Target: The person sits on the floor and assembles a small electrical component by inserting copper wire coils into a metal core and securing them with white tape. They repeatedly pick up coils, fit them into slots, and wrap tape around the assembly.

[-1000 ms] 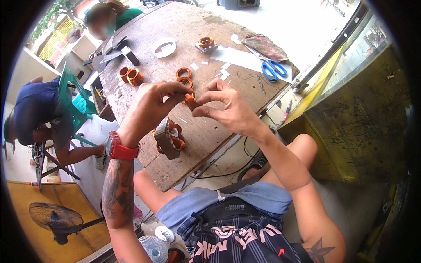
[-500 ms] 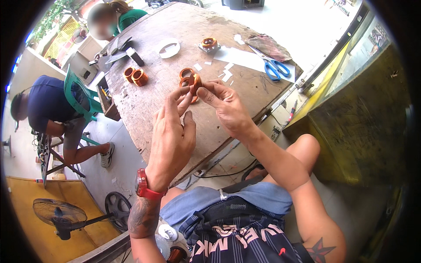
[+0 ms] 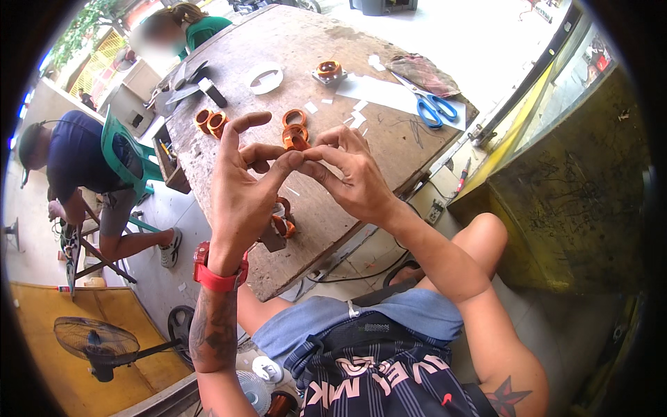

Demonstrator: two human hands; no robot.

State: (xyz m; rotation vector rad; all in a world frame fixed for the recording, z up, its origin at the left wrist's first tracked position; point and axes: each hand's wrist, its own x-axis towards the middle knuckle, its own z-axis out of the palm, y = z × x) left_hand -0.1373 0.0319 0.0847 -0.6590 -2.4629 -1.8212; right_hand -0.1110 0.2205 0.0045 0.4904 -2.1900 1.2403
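Between my hands, over the table, is a small ring-shaped copper wire coil [image 3: 297, 142]. My left hand [image 3: 242, 198] pinches its near side with the thumb, the index finger raised and bent away. With thumb and index fingertips, my right hand [image 3: 358, 177] grips the same side, so the two thumbs nearly meet. Just beyond lies another copper coil [image 3: 294, 117] on the wooden table [image 3: 375, 149]. A metal motor core with copper coils [image 3: 283, 226] sits by the near edge, partly hidden behind my left wrist.
Two copper coils [image 3: 210, 122] lie left. Farther back are a white ring [image 3: 265, 78], a second coil-wound core [image 3: 328, 72], white paper pieces, blue-handled scissors [image 3: 434, 108] and a rag [image 3: 425, 74]. Two people are beyond the table's left side. A fan [image 3: 97, 344] stands lower left.
My left hand has shifted left and turned, its index finger now lifted and thumb at the coil. The coil has tilted, and the near motor core has come into view.
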